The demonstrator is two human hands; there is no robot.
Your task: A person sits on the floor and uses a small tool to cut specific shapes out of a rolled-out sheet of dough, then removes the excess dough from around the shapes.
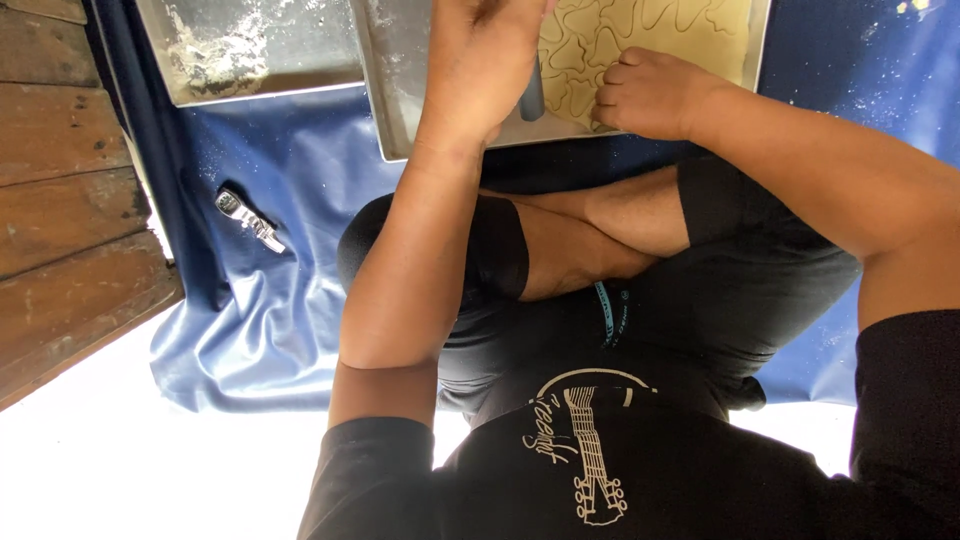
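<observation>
Pressing down near the tray's front edge, the right hand is curled into a loose fist, its knuckles resting on a pale, smooth sheet of dough scored with wavy cut-out outlines. The left hand sits beside it on the same tray, fingers bent around a slim dark grey tool that stands nearly upright against the dough's left edge; the hand's upper part runs out of view, so how tightly it grips cannot be told. The two hands are close but apart.

The dough lies in a shallow metal tray, dull and flour-dusted along its bare left side. Left of this tray sits a second metal tray, holding clumps of white flour. Both rest on a blue, satiny cloth, rumpled and speckled with flour. On the cloth, left of and below the dough tray, lies a small shiny metal utensil. Further left are rough, worn wooden planks. The person's crossed bare legs, black shorts and black shirt sit just below the tray, covering much of the cloth.
</observation>
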